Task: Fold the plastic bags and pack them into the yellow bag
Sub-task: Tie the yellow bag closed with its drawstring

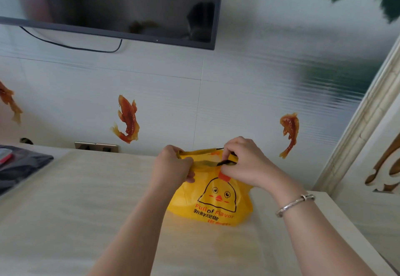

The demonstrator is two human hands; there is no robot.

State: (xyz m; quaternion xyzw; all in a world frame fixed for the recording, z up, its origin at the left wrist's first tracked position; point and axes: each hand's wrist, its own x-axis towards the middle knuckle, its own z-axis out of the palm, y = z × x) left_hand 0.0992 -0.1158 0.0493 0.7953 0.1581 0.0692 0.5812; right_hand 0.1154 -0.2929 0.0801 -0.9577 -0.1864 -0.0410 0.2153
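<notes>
The pale bench [86,200] carries the yellow bag [216,202], which stands near its far edge, toward the right corner, below the wall. Both hands clamp on the bag's mouth: the left hand [173,167] grips the near rim, and the right hand [244,163] pinches a dark strip [225,162] there. This looks like the packing or closing step; next the strip probably needs pushing inside, though what the bag holds is hidden.
</notes>
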